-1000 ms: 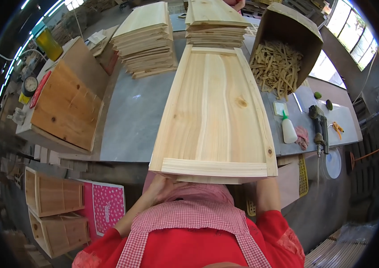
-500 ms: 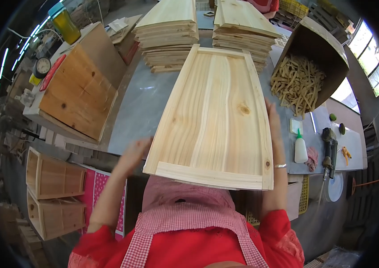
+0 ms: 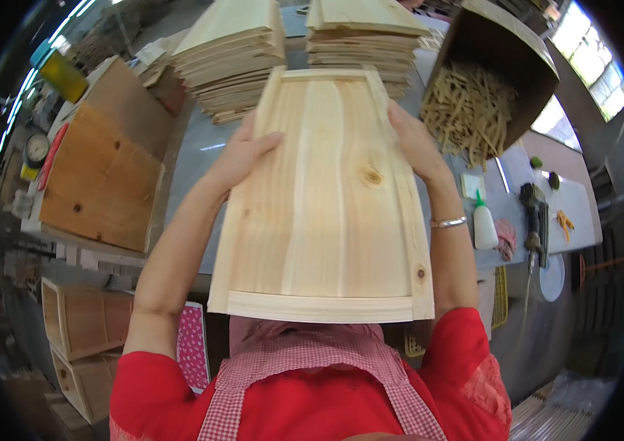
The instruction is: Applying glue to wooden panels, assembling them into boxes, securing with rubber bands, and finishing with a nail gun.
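A pale wooden panel (image 3: 319, 198), edged with raised strips and narrower at its far end, lies in front of me and overhangs the table's near edge. My left hand (image 3: 242, 154) grips its left side toward the far end, thumb over the top face and fingers hidden at the edge. At the opposite side, my right hand (image 3: 418, 147) presses against the right edge, its fingertips partly hidden behind the strip. A dark knot shows on the panel's right half. What lies beneath the panel is hidden.
Two stacks of similar boards, the left stack (image 3: 231, 62) and right stack (image 3: 359, 44), stand beyond. A box of wood strips (image 3: 470, 110) leans right, near a glue bottle (image 3: 484, 226), a pink cloth (image 3: 504, 239) and an air nailer (image 3: 534, 217). A wooden cabinet (image 3: 102, 173) stands left.
Both hands have moved forward along the panel's sides, and the left thumb now rests on top. The view has shifted, with the surroundings appearing farther left.
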The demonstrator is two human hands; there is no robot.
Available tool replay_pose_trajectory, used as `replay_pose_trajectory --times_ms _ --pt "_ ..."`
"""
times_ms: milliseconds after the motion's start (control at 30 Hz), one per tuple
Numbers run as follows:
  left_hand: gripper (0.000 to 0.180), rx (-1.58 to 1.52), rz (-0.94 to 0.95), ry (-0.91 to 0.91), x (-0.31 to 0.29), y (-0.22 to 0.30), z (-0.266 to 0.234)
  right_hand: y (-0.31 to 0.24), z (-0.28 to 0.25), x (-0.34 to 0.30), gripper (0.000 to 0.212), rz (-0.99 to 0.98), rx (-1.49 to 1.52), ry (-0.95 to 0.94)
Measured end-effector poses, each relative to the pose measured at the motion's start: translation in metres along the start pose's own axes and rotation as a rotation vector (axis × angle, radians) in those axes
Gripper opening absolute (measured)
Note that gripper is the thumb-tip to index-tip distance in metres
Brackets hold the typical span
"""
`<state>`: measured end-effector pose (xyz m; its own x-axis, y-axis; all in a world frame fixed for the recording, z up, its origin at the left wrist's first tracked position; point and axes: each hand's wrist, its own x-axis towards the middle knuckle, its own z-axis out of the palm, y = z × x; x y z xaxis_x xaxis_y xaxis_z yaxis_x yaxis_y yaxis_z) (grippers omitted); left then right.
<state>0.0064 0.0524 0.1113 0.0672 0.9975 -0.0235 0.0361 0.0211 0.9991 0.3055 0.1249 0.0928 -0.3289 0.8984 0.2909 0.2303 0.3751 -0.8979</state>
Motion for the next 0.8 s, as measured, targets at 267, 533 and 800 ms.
replay_pose_trajectory --times_ms 267,533,800 --pt "0.066 0.053 -0.023 0.082 -0.008 0.020 0.008 0.066 -0.020 0.001 0.049 -0.022 -0.048 0.161" --pt "0.067 0.084 -0.004 0.092 -0.006 0.018 0.005 0.194 -0.063 0.048 0.035 0.633 -0.759 0.628" --pt "0.072 0.084 -0.032 0.109 -0.003 0.010 -0.002 0.190 -0.065 0.039 0.035 0.681 -0.660 0.539"
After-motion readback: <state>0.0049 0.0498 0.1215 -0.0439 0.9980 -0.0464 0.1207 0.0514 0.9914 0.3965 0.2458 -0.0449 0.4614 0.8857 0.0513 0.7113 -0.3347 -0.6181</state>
